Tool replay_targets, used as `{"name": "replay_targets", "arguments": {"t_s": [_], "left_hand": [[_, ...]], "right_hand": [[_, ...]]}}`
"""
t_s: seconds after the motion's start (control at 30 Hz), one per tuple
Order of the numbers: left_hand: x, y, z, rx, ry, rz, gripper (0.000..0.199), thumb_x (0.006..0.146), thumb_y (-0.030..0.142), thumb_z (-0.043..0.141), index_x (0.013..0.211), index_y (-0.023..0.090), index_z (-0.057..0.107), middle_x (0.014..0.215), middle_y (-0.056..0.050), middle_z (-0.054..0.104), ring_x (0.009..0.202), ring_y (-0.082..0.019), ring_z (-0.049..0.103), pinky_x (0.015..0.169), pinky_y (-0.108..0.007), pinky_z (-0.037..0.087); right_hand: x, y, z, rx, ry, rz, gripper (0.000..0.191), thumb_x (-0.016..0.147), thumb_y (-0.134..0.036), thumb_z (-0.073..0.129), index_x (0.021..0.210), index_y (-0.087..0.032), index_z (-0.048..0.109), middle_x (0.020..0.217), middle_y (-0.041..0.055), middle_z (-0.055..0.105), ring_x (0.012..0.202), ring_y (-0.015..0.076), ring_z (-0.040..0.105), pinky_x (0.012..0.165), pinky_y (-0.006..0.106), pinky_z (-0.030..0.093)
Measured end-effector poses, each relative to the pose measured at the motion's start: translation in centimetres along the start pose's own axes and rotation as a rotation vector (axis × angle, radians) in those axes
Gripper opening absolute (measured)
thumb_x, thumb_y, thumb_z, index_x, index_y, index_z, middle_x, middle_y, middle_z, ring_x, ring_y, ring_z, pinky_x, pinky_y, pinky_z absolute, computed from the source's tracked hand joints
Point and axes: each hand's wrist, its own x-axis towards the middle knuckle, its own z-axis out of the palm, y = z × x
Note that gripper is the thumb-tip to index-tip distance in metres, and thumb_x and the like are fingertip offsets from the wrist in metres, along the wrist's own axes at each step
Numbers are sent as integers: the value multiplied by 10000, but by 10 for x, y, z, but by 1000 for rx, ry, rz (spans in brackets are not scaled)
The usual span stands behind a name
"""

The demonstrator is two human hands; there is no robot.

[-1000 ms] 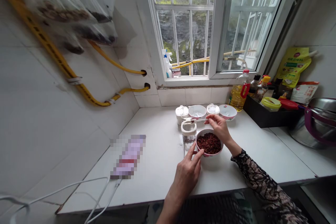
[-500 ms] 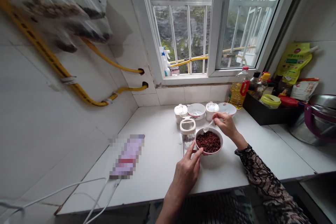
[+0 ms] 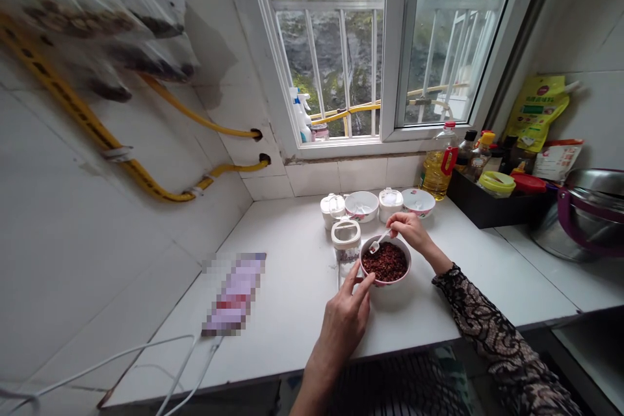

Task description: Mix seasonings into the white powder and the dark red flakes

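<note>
Right hand [image 3: 409, 230] pinching spoon [image 3: 374, 247], left hand [image 3: 345, 313] touching bowl [image 3: 389, 283]

Counter: plain white top [image 3: 292, 325], seam [image 3: 537, 268] toward the right
Middle: bowl of dark red bits [image 3: 394, 282], open jar [image 3: 344, 252] just beside it
Back row: lidded jar [image 3: 333, 210], white bowl [image 3: 361, 216], second lidded jar [image 3: 390, 207], second white bowl [image 3: 425, 212], then oil bottle [image 3: 435, 172]
Right end: black bin [image 3: 480, 203], chunky steel pot [image 3: 553, 234]
Left: some purple thing [image 3: 236, 296], too pixelated, no clue lol

Right sleeve [image 3: 497, 335]: black lace pattern over pale pink, scalloped cuff [image 3: 446, 275].
</note>
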Motion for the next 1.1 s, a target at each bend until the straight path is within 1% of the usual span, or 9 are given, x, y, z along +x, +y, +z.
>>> {"name": "replay_targets", "arguments": {"t_s": [0.07,0.17,0.3,0.6,0.77,0.87,0.93,1.03,1.1], "left_hand": [[0,0,-1,-1,-2,-3,454,904,67,460,1328,218,520,1477,-155,464,1252,-248,578,875,-325,593],[0,1,-1,-5,-10,-10,468,902,66,460,1338,230,510,1490,-148,451,1218,-241,606,855,-319,600],[0,0,-1,-13,-17,-16,478,904,69,458,1348,243,495,1490,-146,451,1204,-241,616,848,-325,602],[0,0,0,-6,5,-3,450,914,75,445,1332,231,502,1481,-159,457,1188,-234,627,826,-312,605],[2,2,0,3,3,-2,434,911,68,452,1315,213,519,1471,-174,465,1191,-245,624,820,-310,607],[3,3,0,-4,11,0,434,910,64,448,1310,214,521,1471,-171,466,1220,-246,604,851,-319,599],[3,3,0,-7,10,-2,433,911,63,447,1311,212,522,1476,-169,459,1225,-244,601,869,-319,594],[3,3,0,-9,7,-2,435,912,65,449,1317,206,520,1484,-170,450,1236,-244,592,888,-322,587],[2,3,1,-6,11,-2,436,912,66,445,1318,206,519,1483,-170,452,1242,-246,587,887,-328,588]], "right_hand": [[1,-1,0,55,-12,26,118,588,-207,530,593,-187,647,465,-22,617,462,133,556,544,248,478],[1,-1,0,97,-25,48,124,580,-216,539,596,-184,657,466,-20,620,469,134,559,564,260,493],[1,-1,-1,111,-16,66,130,570,-216,540,588,-178,663,460,-17,616,470,134,555,569,267,492],[2,0,-3,133,-10,123,122,570,-209,543,592,-177,657,469,-5,611,485,139,543,586,280,481],[2,-6,0,189,22,98,111,607,-255,586,643,-185,664,504,-4,628,519,156,568,633,307,497],[4,-12,10,185,63,20,132,652,-286,602,712,-183,659,567,3,658,582,166,610,703,318,509],[4,-17,19,135,98,-75,148,716,-302,577,773,-185,648,628,16,684,632,178,638,734,329,509],[-1,-23,31,-69,139,-315,153,841,-291,525,866,-193,640,747,47,724,737,197,662,779,346,491],[-6,-26,36,-285,94,-539,154,898,-243,498,879,-201,645,783,55,737,779,204,654,836,370,460]]}}
